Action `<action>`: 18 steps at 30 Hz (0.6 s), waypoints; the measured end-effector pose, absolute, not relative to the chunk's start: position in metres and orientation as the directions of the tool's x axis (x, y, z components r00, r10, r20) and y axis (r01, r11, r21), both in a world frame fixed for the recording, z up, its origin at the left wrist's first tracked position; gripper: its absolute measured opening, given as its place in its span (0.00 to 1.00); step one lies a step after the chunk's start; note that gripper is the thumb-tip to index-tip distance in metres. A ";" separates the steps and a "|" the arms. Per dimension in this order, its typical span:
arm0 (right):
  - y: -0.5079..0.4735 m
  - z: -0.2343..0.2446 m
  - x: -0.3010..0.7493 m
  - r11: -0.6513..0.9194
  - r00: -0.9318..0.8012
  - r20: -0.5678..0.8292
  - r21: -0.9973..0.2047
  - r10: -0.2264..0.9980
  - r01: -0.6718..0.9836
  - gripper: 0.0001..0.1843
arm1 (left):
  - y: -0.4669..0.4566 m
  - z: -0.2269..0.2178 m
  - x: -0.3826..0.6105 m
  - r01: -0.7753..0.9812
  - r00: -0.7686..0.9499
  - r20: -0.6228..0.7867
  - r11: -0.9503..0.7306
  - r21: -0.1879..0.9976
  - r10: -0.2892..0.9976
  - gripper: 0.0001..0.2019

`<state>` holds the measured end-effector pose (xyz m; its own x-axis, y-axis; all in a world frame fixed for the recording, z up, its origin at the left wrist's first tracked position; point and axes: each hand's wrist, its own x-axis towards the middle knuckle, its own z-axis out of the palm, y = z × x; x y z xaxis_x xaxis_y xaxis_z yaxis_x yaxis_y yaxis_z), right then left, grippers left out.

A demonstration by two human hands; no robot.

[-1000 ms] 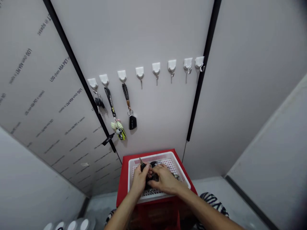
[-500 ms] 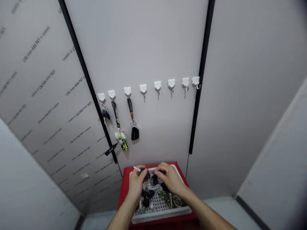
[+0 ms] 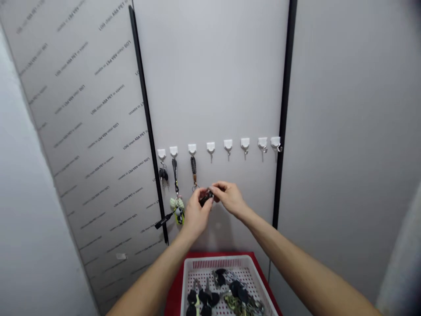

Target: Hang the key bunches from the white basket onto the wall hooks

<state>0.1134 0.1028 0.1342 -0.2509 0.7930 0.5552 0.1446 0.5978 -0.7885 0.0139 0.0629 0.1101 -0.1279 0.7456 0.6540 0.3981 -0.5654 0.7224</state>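
Note:
Both my hands are raised in front of the wall, below a row of white hooks (image 3: pixel 211 147). My left hand (image 3: pixel 195 213) and my right hand (image 3: pixel 229 197) pinch a small dark key (image 3: pixel 207 197) between them. Three hooks at the left carry keys: a dark bunch (image 3: pixel 163 173), a strap with a green-white charm (image 3: pixel 177 208) and a brown strap (image 3: pixel 194 166), whose lower end my left hand hides. The other hooks are bare. Below, a white perforated basket (image 3: pixel 200 264) holds several keys (image 3: pixel 219 294).
The basket rests on a red stool or crate (image 3: pixel 174 289). Black vertical strips (image 3: pixel 285 109) divide the grey wall panels. The left panel (image 3: pixel 82 123) bears printed film text.
My hands rose from the basket to the wall, carrying a dark key. The camera tilted up, so the hooks sit lower in view.

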 end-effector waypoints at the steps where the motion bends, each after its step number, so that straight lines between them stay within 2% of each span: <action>1: 0.107 0.144 0.111 0.607 -0.218 0.575 -0.784 0.788 0.126 0.08 | 0.067 0.121 0.014 0.423 -0.155 0.677 -0.571 0.704 0.720 0.10; 7: 0.126 0.191 0.104 0.638 -0.002 0.639 -0.769 0.770 0.022 0.07 | 0.089 0.173 0.018 0.532 -0.222 0.753 -0.570 0.626 0.619 0.11; 10: 0.133 0.202 0.104 0.628 0.079 0.631 -0.776 0.772 0.056 0.06 | 0.100 0.186 0.022 0.568 -0.208 0.777 -0.573 0.590 0.594 0.11; 14: 0.148 0.200 0.103 0.595 0.104 0.618 -0.781 0.779 0.190 0.06 | 0.112 0.188 0.023 0.623 -0.183 0.738 -0.504 0.598 0.650 0.10; 18: 0.161 0.192 0.103 0.563 0.100 0.588 -0.803 0.803 0.197 0.06 | 0.116 0.180 0.023 0.648 -0.124 0.697 -0.474 0.596 0.706 0.12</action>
